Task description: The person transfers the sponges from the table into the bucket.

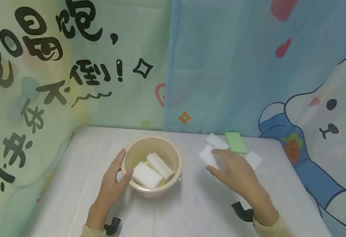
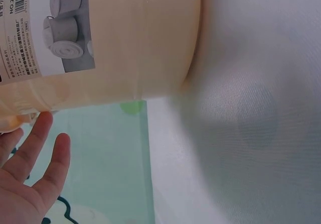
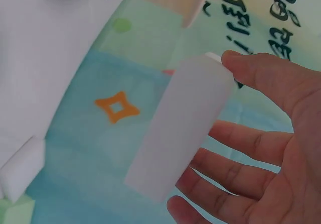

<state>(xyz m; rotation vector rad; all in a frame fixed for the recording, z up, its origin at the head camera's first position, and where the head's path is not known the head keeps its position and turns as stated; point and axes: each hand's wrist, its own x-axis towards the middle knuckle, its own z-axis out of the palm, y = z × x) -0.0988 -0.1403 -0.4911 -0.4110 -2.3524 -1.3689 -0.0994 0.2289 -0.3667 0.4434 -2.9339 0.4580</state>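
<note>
My left hand (image 1: 112,184) rests against the left side of a cream plastic bucket (image 1: 152,194), its thumb by the rim and its fingers fairly straight in the left wrist view. Inside the bucket lie two white sponge blocks (image 1: 147,175), with something yellow partly hidden under them. To the right, my right hand (image 1: 239,171) pinches another white sponge (image 3: 175,131) between thumb and fingers, raised off the table in the right wrist view. Near that hand are a green sponge block (image 1: 235,143) and white blocks (image 1: 216,141), one of them (image 1: 253,160) partly behind the hand.
A white cloth covers the table (image 1: 190,210). Behind it hangs a printed curtain (image 1: 220,65) with black lettering at left and a white cartoon animal at right. The bucket carries a paper label (image 2: 55,30) on its near side.
</note>
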